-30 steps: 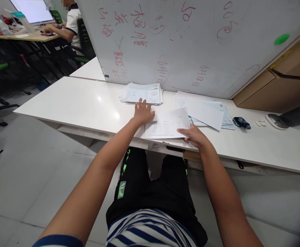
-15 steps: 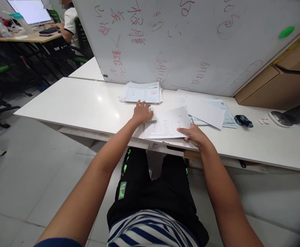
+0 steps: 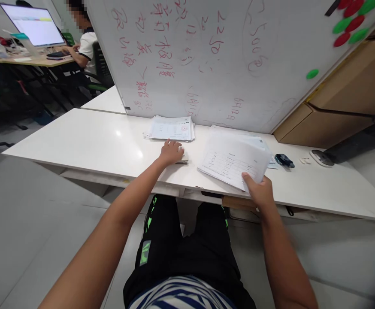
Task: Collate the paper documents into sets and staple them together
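Note:
Pinched at its near right corner by my right hand [image 3: 262, 192], a printed paper sheet [image 3: 228, 165] with a table of text tilts above the white desk. Whether more than one sheet is in that hand I cannot tell. My left hand [image 3: 170, 153] rests over a small pale object [image 3: 184, 159] with a dark lower edge, its fingers curled on top; most of that object is hidden. Just beyond the left hand lies a stack of printed papers [image 3: 170, 128], the top one bearing a red round stamp. Other papers [image 3: 255, 139] lie partly covered behind the held sheet.
A whiteboard [image 3: 161, 86] with red writing stands along the desk's [image 3: 94, 137] back edge. To the right are a dark watch-like item [image 3: 284, 160], small white pieces [image 3: 305, 161], a round-based device [image 3: 322, 158] and cardboard boxes [image 3: 338, 94]. A person [image 3: 89, 47] sits at a far-left desk.
My right hand has carried the sheet rightward, away from my left hand and the pale object, over the right-hand papers. My left hand stays on the object. The camera view has shifted.

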The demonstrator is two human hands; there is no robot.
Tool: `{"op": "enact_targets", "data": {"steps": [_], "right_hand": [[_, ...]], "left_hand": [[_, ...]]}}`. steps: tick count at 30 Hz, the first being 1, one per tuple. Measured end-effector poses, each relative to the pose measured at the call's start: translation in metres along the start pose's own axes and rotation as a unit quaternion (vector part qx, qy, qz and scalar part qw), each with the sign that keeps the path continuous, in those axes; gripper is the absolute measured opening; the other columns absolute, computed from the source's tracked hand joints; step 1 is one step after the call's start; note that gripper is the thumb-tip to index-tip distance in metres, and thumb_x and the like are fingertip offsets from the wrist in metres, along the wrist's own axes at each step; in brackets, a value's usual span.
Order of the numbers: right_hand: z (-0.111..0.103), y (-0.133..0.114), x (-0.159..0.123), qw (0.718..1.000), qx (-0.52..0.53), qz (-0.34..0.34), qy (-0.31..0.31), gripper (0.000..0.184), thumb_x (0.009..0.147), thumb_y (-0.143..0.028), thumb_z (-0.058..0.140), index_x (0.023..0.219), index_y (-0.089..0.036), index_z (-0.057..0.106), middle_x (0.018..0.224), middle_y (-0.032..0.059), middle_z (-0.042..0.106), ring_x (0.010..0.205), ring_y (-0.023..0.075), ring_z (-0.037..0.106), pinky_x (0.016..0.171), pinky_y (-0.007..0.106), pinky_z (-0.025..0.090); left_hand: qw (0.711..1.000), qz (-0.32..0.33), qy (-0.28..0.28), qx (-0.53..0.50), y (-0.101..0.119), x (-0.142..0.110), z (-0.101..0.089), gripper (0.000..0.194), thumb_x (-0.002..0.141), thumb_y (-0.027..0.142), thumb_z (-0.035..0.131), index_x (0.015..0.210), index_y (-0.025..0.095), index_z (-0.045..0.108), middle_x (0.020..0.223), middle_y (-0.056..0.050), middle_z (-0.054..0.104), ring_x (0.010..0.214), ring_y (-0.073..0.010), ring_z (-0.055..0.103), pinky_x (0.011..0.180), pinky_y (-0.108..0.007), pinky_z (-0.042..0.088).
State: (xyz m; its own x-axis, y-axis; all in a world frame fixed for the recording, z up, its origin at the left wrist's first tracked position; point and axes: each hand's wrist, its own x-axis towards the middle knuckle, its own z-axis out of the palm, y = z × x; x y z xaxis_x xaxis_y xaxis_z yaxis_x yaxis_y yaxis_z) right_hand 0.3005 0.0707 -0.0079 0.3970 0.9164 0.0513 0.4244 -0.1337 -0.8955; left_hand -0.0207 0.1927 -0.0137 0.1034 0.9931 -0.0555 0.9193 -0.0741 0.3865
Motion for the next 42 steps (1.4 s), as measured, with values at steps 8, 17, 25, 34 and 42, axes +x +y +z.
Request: {"op": "enact_targets", "data": {"steps": [8,17,25,34,42], "right_hand": [[-0.035,0.009,-0.019,0.995,0.087,-0.030,-0.034,0.054,0.068,-0.049,0.075,0.109,-0.014,0.067,0.111,0.0144,0.070,0.110,0.0333,0.062,0.097,0.047,0.051],[-0.036,0.021,-0.019,0.993,0.106,-0.026,-0.044,0.052,0.069,-0.048,0.075,0.109,-0.016,0.065,0.115,0.0127,0.069,0.113,0.0314,0.062,0.100,0.044,0.050],[-0.029,0.020,-0.021,0.993,0.094,0.028,-0.058,0.053,0.065,-0.049,0.078,0.105,-0.015,0.067,0.115,0.0137,0.069,0.109,0.0319,0.063,0.099,0.046,0.049],[-0.023,0.024,-0.024,0.993,0.085,0.032,-0.071,0.048,0.066,-0.048,0.077,0.101,-0.017,0.068,0.112,0.0121,0.071,0.108,0.0309,0.064,0.097,0.043,0.052],[-0.021,0.024,-0.027,0.994,0.077,0.039,-0.070,0.047,0.066,-0.049,0.077,0.100,-0.016,0.067,0.110,0.0127,0.071,0.106,0.0310,0.065,0.094,0.042,0.054]], "left_hand": [[1.000,0.009,-0.013,0.024,0.000,0.002,0.000,0.053,0.091,0.044,0.030,0.135,0.020,0.046,0.152,-0.010,0.036,0.145,-0.0346,0.013,0.115,-0.051,0.019],[1.000,0.004,-0.013,0.006,-0.002,0.004,0.002,0.054,0.090,0.046,0.031,0.135,0.022,0.046,0.152,-0.010,0.035,0.145,-0.0340,0.012,0.114,-0.053,0.019],[0.999,-0.020,0.015,-0.034,0.004,-0.004,-0.005,0.056,0.089,0.049,0.035,0.134,0.019,0.049,0.148,-0.011,0.043,0.143,-0.0346,0.019,0.112,-0.051,0.024],[0.972,-0.034,0.029,-0.231,-0.008,-0.013,-0.013,0.046,0.088,0.053,0.041,0.115,0.021,0.061,0.124,-0.009,0.064,0.114,-0.0275,0.057,0.095,-0.037,0.046],[0.974,-0.037,0.039,-0.218,-0.007,-0.015,-0.014,0.042,0.087,0.051,0.044,0.107,0.020,0.065,0.119,-0.008,0.066,0.110,-0.0269,0.058,0.091,-0.034,0.045]]}}
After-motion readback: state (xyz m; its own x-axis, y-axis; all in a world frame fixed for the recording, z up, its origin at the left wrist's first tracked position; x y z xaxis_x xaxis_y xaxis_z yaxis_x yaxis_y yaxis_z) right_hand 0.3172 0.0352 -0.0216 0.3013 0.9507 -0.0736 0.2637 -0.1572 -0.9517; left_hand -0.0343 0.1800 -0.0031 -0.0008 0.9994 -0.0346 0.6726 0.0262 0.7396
